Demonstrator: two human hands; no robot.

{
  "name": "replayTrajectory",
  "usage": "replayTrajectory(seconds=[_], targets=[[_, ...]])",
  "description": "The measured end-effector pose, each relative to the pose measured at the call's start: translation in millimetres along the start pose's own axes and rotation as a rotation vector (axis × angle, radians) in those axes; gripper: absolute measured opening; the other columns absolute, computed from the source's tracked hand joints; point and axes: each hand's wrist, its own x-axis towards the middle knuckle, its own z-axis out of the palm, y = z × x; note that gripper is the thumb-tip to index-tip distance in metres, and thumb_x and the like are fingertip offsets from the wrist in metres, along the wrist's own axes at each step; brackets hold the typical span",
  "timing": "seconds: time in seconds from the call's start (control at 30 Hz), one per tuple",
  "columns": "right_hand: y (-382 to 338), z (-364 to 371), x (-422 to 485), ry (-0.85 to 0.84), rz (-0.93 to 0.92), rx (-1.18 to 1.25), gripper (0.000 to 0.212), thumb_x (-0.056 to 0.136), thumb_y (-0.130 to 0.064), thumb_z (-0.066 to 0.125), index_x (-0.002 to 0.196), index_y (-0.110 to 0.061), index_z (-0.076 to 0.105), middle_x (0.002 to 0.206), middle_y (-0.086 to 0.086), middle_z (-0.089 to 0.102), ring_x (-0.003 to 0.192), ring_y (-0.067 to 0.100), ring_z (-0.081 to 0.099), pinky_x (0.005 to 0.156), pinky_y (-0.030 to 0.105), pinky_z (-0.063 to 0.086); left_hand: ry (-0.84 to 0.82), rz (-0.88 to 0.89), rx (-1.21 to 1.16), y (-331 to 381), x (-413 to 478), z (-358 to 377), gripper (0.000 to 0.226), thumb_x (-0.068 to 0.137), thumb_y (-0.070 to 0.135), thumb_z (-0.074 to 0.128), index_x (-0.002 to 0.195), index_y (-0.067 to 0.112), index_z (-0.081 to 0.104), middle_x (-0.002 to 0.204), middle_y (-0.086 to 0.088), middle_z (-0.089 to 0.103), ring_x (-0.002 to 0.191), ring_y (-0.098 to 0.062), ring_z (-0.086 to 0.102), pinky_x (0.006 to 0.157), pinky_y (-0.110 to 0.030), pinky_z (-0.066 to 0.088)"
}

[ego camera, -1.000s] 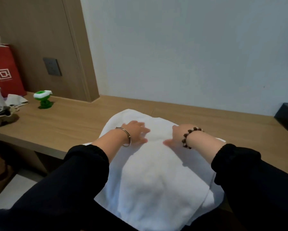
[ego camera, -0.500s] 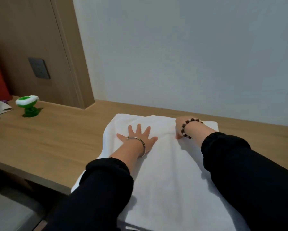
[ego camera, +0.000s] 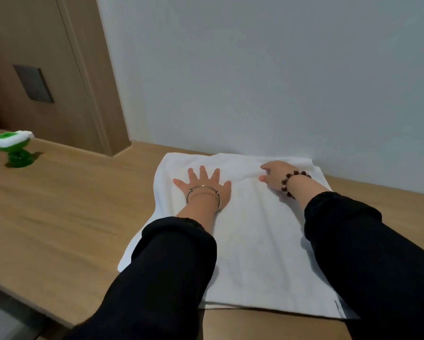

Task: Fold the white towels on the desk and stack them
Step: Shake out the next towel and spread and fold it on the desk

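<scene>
Lying flat on the counter (ego camera: 58,217) by the wall (ego camera: 255,82): white towel (ego camera: 255,241). Left hand (ego camera: 203,184) presses it, fingers splayed straight. Right hand (ego camera: 276,176) curled near far edge, can't tell if it pinches cloth. Green toy (ego camera: 12,149) far left.

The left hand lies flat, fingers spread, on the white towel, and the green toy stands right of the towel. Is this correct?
No: the head view shows the green toy left of the white towel. The left hand does lie flat on it, fingers spread.
</scene>
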Motion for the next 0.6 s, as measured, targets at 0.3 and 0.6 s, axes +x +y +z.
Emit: replayTrajectory(seconds=[0.3, 0.6], targets=[[-18.4, -1.1, -52.9, 0.119, -0.061, -0.09, 0.041, 0.095, -0.012, 0.043, 0.135, -0.009, 0.042, 0.139, 0.012, 0.036, 0.125, 0.03, 0.042, 0.103, 0.041, 0.038, -0.117, 0.249, -0.368, -5.7, -27.6, -33.6, 0.061, 0.094, 0.013, 0.047, 0.149, 0.023, 0.021, 0.154, -0.003, 0.026, 0.14, -0.02, 0.027, 0.112, -0.029, 0.023], [-17.1, 26.3, -161.2, 0.065, 0.011, 0.043, 0.039, 0.096, -0.023, 0.041, 0.131, -0.009, 0.048, 0.132, 0.011, 0.052, 0.117, 0.03, 0.051, 0.095, 0.038, 0.045, 0.053, 0.224, -0.318, -88.9, -124.3, -43.6, 0.033, 0.096, 0.021, 0.05, 0.128, 0.017, 0.056, 0.138, -0.005, 0.049, 0.127, -0.022, 0.044, 0.104, -0.028, 0.031]])
